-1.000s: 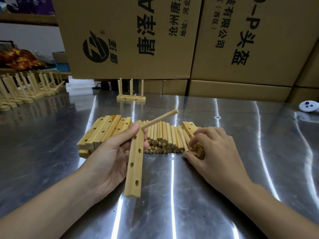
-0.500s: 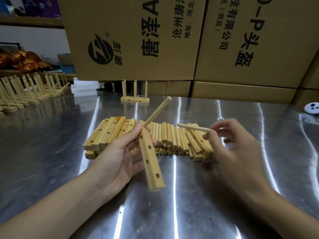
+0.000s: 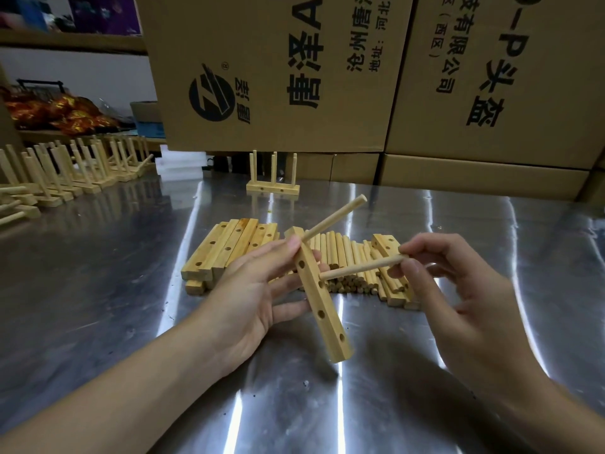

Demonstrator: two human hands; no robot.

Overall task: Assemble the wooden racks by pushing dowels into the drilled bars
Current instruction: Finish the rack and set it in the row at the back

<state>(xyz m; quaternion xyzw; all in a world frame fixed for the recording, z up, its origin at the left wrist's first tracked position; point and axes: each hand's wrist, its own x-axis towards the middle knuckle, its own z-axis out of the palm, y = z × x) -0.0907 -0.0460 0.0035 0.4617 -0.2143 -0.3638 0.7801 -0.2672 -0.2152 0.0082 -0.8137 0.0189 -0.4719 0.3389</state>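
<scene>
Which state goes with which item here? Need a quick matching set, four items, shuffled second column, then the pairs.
Items:
1. drilled bar
2. first dowel
3. second dowel
4. finished rack

States:
A. pinched in the right hand, tip near a hole in the bar
B. standing alone on the table by the cartons
C. gripped in the left hand, tilted
D. already seated at the bar's top end

Pairs: 1-C, 2-D, 3-A, 4-B

Pale yellow drilled wooden bar (image 3: 319, 291), dark round holes down it; pale tan round wooden dowels (image 3: 347, 263) behind, silver streaked steel table (image 3: 98, 290), brown cardboard boxes (image 3: 278, 73) printed black.
</scene>
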